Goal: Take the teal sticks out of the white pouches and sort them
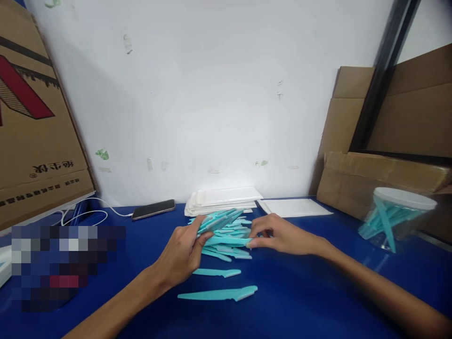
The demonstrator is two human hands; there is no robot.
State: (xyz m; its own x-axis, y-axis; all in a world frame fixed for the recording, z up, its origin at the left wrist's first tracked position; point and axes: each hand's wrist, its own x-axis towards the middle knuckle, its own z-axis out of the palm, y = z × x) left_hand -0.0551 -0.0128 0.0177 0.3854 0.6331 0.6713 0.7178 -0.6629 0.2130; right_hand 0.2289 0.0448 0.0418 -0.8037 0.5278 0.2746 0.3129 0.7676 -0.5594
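Note:
My left hand [185, 247] is closed around a bundle of turquoise eyebrow razors [222, 220], their ends pointing up and to the right. With thumb and fingers, my right hand [273, 234] pinches the right end of one eyebrow razor [228, 241], whose other end reaches my left thumb. Under and behind both hands lies a loose pile of the same razors [221, 252]. Two single razors rest nearer to me, one [221, 272] just below the pile and another [219, 294] in front of it.
White flat packets [222, 200] are stacked behind the pile on the blue table [300, 301], with another white sheet [296, 207] beside them. A phone [153, 209] on a white cable lies left. At right stands a clear tub [395, 219] of razors. Cardboard boxes [38, 141] flank both sides.

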